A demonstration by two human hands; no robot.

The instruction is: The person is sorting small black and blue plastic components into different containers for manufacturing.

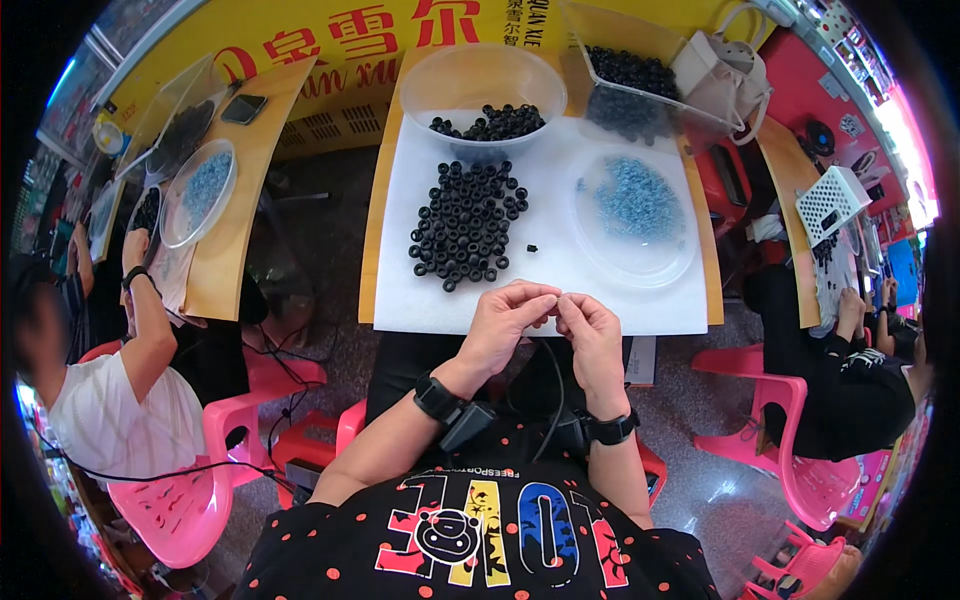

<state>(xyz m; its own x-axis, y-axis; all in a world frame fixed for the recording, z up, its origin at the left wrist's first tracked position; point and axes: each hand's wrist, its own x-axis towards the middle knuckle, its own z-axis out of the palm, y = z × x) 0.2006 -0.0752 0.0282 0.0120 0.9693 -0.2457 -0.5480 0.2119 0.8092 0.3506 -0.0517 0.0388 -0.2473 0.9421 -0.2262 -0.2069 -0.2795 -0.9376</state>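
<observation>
Left hand (507, 328) and right hand (593, 345) meet at fingertips by near edge of white sheet (430, 312); whether fingers grasp anything, cannot tell. Black ring-shaped pieces (463, 226) loose ahead; light-blue bits (637, 198) in clear dish (640, 277), right. Advised: light pinch, hands over sheet.

1. At your left, a pink chair (195, 508) seats a co-worker in a white top (125, 415).
2. Left and ahead of you, a dark phone (243, 109) lies on the neighbouring desk (225, 268).
3. Facing you, a yellow panel (300, 22) with red lettering.
4. At your right, a beige bag (708, 72) and a white perforated basket (832, 203).
</observation>
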